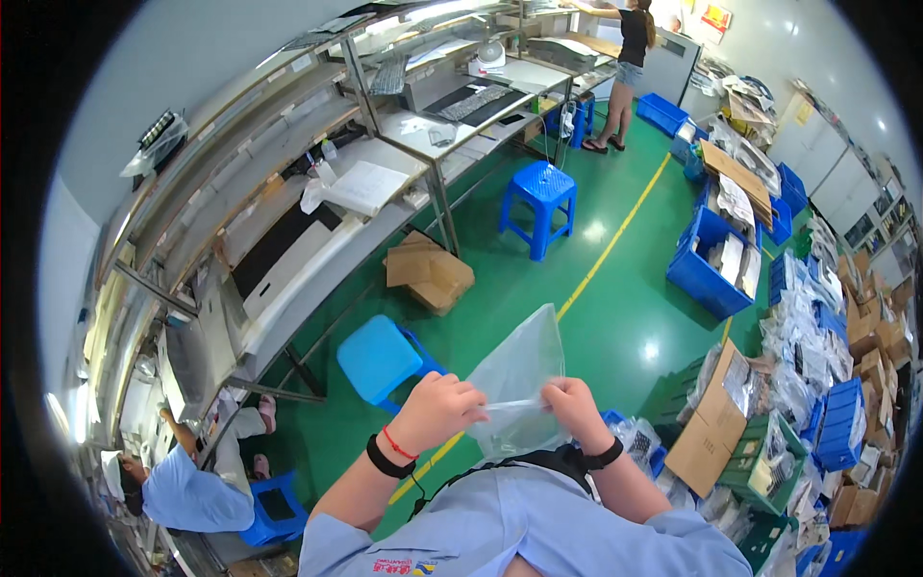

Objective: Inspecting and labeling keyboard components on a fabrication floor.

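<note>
In front of my body I hold up a clear plastic bag (524,361), gripped at both sides. My left hand (437,412) pinches its left side with the fingers curled. My right hand (574,406) is closed on the right side, thumb against the film. The bag's upper part spreads away from me as a flat sheet, while a folded part hangs between and below my hands. I cannot make out anything inside it. Black bands circle both wrists, with a red cord on the left one.
Left are a blue stool (380,361), a flattened cardboard box (430,272) and long workbenches (336,236) with shelves. A person in light blue (197,495) sits at lower left; another (630,58) stands far off. Ahead is another blue stool (540,207). Blue crates (707,269) and cardboard (707,423) line the right.
</note>
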`<control>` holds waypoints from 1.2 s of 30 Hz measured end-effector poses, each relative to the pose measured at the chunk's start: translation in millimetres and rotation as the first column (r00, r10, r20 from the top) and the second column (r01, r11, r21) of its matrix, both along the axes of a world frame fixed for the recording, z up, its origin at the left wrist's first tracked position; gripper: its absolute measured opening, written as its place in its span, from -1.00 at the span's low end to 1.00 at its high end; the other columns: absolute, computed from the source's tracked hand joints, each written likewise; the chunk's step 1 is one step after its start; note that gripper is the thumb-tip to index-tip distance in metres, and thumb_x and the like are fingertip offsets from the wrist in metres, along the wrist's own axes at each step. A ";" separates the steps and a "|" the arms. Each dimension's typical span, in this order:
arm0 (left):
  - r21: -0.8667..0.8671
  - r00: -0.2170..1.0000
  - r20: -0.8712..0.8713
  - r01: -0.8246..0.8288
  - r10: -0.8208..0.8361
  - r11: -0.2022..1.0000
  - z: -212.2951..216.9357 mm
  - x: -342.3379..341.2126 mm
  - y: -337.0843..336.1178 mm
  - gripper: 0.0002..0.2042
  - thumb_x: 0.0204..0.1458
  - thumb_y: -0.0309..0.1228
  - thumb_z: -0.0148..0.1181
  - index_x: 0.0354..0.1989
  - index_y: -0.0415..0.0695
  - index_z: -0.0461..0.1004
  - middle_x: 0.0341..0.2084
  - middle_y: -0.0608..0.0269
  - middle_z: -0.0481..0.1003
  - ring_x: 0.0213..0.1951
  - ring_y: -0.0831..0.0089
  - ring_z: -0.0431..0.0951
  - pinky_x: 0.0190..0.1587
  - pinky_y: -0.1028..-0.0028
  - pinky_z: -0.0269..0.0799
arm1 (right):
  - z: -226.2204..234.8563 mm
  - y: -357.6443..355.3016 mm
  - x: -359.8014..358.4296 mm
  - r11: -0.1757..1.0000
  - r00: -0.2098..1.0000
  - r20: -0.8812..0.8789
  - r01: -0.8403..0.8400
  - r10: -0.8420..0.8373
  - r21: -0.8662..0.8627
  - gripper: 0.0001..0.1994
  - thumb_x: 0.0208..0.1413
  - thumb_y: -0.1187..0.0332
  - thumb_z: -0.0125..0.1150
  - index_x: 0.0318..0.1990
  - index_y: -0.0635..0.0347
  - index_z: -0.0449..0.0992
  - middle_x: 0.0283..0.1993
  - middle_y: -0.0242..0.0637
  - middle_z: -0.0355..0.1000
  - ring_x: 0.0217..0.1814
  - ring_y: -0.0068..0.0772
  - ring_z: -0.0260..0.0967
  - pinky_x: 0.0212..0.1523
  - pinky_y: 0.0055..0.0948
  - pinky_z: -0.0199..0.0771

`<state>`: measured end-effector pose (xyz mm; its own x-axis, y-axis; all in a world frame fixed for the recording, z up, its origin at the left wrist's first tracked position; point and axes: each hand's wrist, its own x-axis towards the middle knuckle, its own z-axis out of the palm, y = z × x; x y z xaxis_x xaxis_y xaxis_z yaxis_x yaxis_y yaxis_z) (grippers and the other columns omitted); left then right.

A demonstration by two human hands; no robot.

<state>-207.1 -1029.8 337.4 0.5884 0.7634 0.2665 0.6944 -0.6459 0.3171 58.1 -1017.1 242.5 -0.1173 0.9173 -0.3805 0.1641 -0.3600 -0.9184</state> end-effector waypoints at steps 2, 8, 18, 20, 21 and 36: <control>-0.056 1.000 -0.007 -0.028 0.027 0.998 -7.5 6.7 42.6 -0.87 -0.03 -0.23 0.35 -0.49 0.04 0.57 -0.50 0.45 0.55 -0.36 0.42 0.53 -0.27 0.39 0.32 | 0.2 47.0 5.4 0.998 0.999 -0.008 0.050 -0.050 0.048 -0.75 0.05 0.35 0.09 -0.59 0.29 0.48 -0.61 -0.42 0.39 -0.56 -0.59 0.29 -0.50 -0.48 0.27; -0.290 0.999 -0.040 -0.037 0.026 0.956 -6.7 28.9 209.0 -0.90 0.00 -0.29 0.32 -0.42 0.00 0.59 -0.51 0.29 0.57 -0.39 0.21 0.57 -0.34 0.29 0.43 | 21.9 225.7 59.0 0.989 0.998 0.056 -0.046 0.039 0.139 -0.77 0.09 0.36 0.11 -0.56 0.28 0.49 -0.59 -0.45 0.38 -0.54 -0.63 0.27 -0.49 -0.52 0.26; -0.254 0.874 0.485 0.113 0.026 0.960 1.5 47.7 451.0 -0.87 -0.02 -0.47 0.34 -0.31 -0.13 0.54 -0.32 0.19 0.54 -0.37 0.32 0.55 -0.34 0.43 0.45 | 52.2 493.6 38.4 0.955 0.969 0.143 -0.225 0.199 0.195 -0.75 0.11 0.32 0.15 -0.53 0.32 0.45 -0.64 -0.45 0.29 -0.56 -0.63 0.19 -0.52 -0.43 0.22; -0.296 0.738 0.644 -0.005 0.203 0.955 -2.6 42.8 501.7 -0.84 0.00 -0.48 0.33 -0.25 -0.14 0.52 -0.24 0.17 0.53 -0.38 0.40 0.53 -0.34 0.50 0.43 | 46.5 550.6 36.0 0.953 0.973 0.061 -0.231 0.223 0.194 -0.78 0.11 0.34 0.18 -0.50 0.29 0.46 -0.61 -0.47 0.29 -0.53 -0.63 0.20 -0.50 -0.44 0.23; -0.139 0.663 0.736 -0.048 0.135 0.989 -13.5 35.0 533.1 -0.78 0.12 -0.54 0.20 -0.05 -0.14 0.47 -0.21 0.21 0.52 -0.42 0.52 0.46 -0.33 0.56 0.40 | 44.6 578.0 35.4 0.953 0.973 0.017 -0.231 0.232 0.195 -0.80 0.11 0.35 0.19 -0.48 0.28 0.46 -0.60 -0.47 0.29 -0.52 -0.63 0.20 -0.49 -0.44 0.23; -0.255 0.735 0.677 0.290 -0.044 0.922 -60.0 51.5 940.6 -0.39 0.19 -0.23 0.21 0.38 -0.09 0.16 0.30 0.17 0.30 0.30 0.24 0.27 0.38 0.17 0.03 | 145.7 902.7 116.8 0.642 0.727 -0.001 -0.605 0.687 0.471 -0.90 0.06 0.43 0.20 -0.41 0.29 0.49 -0.35 -0.25 0.43 -0.29 -0.32 0.37 -0.24 -0.34 0.36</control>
